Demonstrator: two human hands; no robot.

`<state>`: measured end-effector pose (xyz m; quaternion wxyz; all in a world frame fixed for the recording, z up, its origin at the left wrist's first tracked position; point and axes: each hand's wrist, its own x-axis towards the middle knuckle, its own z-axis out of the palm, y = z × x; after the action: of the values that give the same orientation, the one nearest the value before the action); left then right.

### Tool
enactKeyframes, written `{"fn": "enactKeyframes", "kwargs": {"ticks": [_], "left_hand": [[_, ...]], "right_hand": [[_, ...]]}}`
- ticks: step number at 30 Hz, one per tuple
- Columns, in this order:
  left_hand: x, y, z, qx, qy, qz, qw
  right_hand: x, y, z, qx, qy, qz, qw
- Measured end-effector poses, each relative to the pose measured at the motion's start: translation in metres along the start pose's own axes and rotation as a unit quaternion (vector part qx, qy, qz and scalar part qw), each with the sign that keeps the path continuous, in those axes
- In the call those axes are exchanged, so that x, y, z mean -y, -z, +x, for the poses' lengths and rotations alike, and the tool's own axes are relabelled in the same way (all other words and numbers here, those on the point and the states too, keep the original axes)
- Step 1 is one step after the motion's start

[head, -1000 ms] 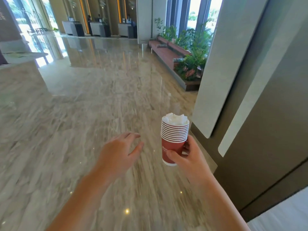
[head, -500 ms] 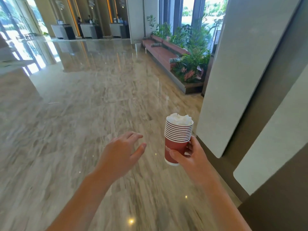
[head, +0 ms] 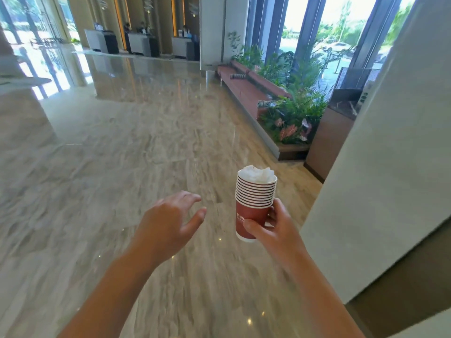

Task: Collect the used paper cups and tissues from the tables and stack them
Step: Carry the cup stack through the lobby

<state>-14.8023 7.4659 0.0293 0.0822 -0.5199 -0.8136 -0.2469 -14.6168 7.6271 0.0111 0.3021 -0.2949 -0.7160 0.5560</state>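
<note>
Red paper cups [head: 253,206] sit nested in one upright stack with many rims layered one over another, and the stack is on no table. The right hand [head: 277,231] carries it. We see that hand grasping the lowest cup, thumb across the front near the base and fingers curled round the far side. A crumpled white tissue [head: 257,173] is stuffed into the top cup and pokes just over its rim.

The left hand [head: 168,224] holds nothing. Its fingers are relaxed and a bit spread, and it hangs in the air left of the stack without touching it.

Under both hands is a glossy marble floor [head: 109,167]. A pale wall panel [head: 380,167] stands close on the right. A planter [head: 292,118] with a bench [head: 244,93] runs along the windows, well apart from us, and desks [head: 144,45] stand at the far end.

We judge the task far along. Many cups are already gathered and nested, and at least one tissue is packed on top, so the stacking looks done for what is in hand. No table shows in this view, so we cannot tell whether more cups or tissues wait elsewhere. What is likely left is either adding more at another table or setting this stack down somewhere. The free hand could steady the top, since the stack is tall and gripped only low down.
</note>
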Motion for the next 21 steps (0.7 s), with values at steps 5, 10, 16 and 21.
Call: {"fn": "enactKeyframes", "kwargs": {"ticks": [5, 10, 16, 21], "left_hand": [[0.05, -0.03, 0.123, 0.002, -0.017, -0.007, 1.0], [0.059, -0.065, 0.256, 0.018, -0.082, -0.032, 0.996], [0.058, -0.144, 0.392, 0.034, -0.149, -0.032, 0.988], [0.062, -0.196, 0.498, 0.036, -0.166, 0.001, 0.985]], "right_hand": [[-0.003, -0.012, 0.116, -0.018, -0.005, 0.01, 1.0], [-0.012, 0.011, 0.208, -0.082, -0.022, 0.019, 0.996], [-0.05, 0.056, 0.324, -0.151, -0.035, 0.025, 0.988], [-0.08, 0.087, 0.439, -0.161, -0.026, 0.055, 0.985]]}}
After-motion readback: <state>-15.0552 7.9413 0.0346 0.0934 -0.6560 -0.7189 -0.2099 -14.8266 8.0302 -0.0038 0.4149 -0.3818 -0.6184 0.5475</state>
